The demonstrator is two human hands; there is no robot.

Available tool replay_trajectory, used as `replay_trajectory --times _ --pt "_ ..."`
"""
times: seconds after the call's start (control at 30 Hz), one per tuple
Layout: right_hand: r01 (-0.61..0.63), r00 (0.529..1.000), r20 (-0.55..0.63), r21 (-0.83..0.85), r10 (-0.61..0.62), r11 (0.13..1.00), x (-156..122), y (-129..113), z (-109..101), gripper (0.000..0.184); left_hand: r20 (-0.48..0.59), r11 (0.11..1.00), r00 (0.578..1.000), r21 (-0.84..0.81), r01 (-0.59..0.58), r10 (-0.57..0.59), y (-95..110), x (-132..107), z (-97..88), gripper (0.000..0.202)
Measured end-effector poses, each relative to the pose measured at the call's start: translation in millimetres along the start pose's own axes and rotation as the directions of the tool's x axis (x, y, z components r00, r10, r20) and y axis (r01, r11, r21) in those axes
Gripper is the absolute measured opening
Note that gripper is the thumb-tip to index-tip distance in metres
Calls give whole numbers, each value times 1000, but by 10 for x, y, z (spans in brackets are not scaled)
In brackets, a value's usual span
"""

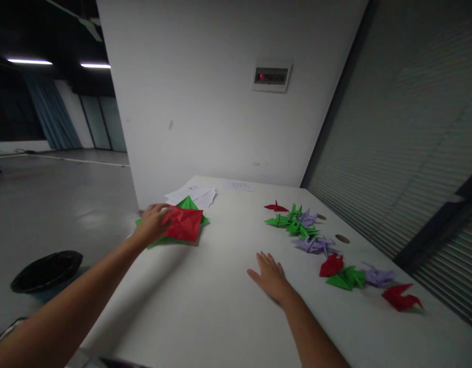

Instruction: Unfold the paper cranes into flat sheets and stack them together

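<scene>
My left hand (153, 223) reaches to the table's left edge and pinches the corner of a red paper sheet (184, 224), which lies on top of a stack of green paper sheets (188, 204). My right hand (270, 276) rests flat on the white table (205, 301) with fingers spread and nothing in it. To its right, folded paper cranes in red, green and purple run in a row, among them a red crane (331, 265) closest to the hand, a green crane (346, 278) and another red crane (401, 298) at the near end.
White printed sheets (193, 193) lie behind the coloured stack, and one more sheet (240, 186) by the wall. A black bin (47, 270) stands on the floor to the left. A slatted wall (404, 153) runs along the table's right side. A cable hole (342, 238) sits near the cranes.
</scene>
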State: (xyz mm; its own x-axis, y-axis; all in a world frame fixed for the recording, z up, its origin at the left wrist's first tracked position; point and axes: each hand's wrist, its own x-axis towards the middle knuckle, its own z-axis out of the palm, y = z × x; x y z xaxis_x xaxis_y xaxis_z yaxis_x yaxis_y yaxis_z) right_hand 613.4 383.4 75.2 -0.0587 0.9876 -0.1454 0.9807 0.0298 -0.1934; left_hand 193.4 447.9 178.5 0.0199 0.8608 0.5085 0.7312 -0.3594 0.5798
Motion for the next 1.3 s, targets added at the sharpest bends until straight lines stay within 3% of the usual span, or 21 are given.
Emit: replay_trajectory --times 0.03,0.1,0.13,0.3,0.4,0.53,0.73,0.87,1.03,1.3 --pt "5 1000 -9 -17 -5 1000 -6 21 -1 81 114 983 982 84 -162 152 106 -79 90 23" --pt "38 998 -40 -59 -41 998 -35 95 -13 83 337 895 867 126 -428 367 337 -294 345 30" --pt "69 996 -58 -80 -73 994 -58 146 -21 83 405 863 821 130 -489 404 446 -415 498 35" --pt "124 979 -142 -145 -145 982 -183 401 -43 84 626 817 706 183 -547 332 724 -848 1271 61" --pt "94 970 -210 -149 -125 984 -184 425 14 84 634 821 719 223 -525 287 696 -912 1581 70" --pt "59 970 -227 -127 -87 990 -120 354 158 81 571 852 798 308 -424 191 617 -942 1754 78" --pt "45 971 -227 -121 -72 992 -95 334 267 85 543 846 830 376 -379 131 535 -991 1797 87" --pt "51 971 -228 -119 -77 992 -105 340 256 88 521 843 838 370 -391 161 435 -966 1837 77" --pt "48 969 -235 -135 -79 990 -95 348 260 78 511 830 834 360 -425 206 330 -944 1883 62" --pt "52 966 -243 -166 -92 985 -65 369 285 70 501 834 849 387 -393 167 355 -965 1883 66"
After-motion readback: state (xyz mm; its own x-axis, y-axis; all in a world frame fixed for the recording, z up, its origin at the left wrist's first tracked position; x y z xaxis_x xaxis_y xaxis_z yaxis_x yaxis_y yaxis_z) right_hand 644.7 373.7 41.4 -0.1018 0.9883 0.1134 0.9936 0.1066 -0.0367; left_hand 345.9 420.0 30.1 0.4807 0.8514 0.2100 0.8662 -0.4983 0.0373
